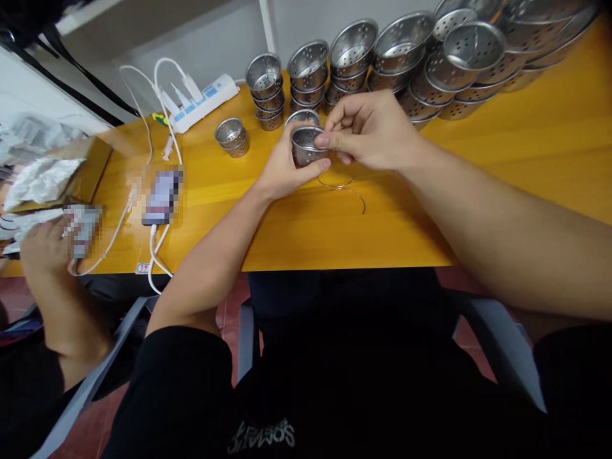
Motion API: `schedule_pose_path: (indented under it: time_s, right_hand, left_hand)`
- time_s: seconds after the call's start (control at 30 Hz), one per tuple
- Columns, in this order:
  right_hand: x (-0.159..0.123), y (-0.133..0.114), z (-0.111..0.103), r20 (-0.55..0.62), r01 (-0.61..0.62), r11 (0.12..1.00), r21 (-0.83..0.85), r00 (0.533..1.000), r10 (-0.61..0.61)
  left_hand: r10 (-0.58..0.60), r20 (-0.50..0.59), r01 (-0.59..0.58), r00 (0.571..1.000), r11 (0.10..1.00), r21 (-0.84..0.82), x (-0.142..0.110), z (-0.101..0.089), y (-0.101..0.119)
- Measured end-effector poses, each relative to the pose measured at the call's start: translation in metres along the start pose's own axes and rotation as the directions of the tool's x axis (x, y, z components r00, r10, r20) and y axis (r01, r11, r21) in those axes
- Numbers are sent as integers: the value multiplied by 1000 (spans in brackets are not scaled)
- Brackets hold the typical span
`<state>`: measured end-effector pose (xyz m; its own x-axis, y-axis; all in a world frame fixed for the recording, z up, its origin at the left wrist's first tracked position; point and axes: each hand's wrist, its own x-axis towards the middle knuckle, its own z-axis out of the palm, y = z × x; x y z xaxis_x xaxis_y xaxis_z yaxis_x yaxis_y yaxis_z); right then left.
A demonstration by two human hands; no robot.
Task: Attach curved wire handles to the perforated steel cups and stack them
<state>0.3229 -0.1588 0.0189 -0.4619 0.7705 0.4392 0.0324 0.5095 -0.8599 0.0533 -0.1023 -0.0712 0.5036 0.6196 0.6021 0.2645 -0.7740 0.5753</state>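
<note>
Seen from above, over a glossy orange-yellow wooden table point(502, 172): a small round perforated stainless-steel cup point(305, 145) raised just off the surface near the middle, cradled from below and behind by the left hand point(282, 171), thumb pressed against its lower wall. Pinched at the rim by the right hand point(370, 131), fingertips closed narrowly on the edge, possibly on a thin wire fitting there, though too small to tell for sure. Cup tipped, open mouth facing up and toward the wearer, short axis leaning back from vertical. Directly beneath on the table, a thin curved metal wire loop point(345, 187), loose and apart from both hands. Risks, as a judgement: smooth metal slipping out of a light two-hand hold and knocking the second small steel cup point(301, 117) just behind; springy wire flicking off the table; a sharp rim nicking fingertips. Farther back, rows of stacked perforated steel cups and bowls point(382, 54), within reach of a toppling nudge. At far left, another person's hand point(44, 247) near white charging cables point(155, 245).
</note>
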Motion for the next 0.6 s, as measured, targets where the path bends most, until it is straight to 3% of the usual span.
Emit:
schedule_pose_path:
  time_s: [0.23, 0.4, 0.6]
  right_hand:
    - [1, -5, 1, 52, 23, 998, 64, 998, -26]
    - [-2, -8, 2, 20, 39, 999, -3, 999, -38]
    - [-8, -9, 3, -153, 124, 973, -194, 976, -155]
  left_hand:
    - [-22, 25, 21, 999, 1000, 13, -1, -2, 3]
    - [-45, 14, 45, 999, 999, 12, 0, -2, 6]
    - [43, -36, -44, 998, 999, -26, 3, -4, -1]
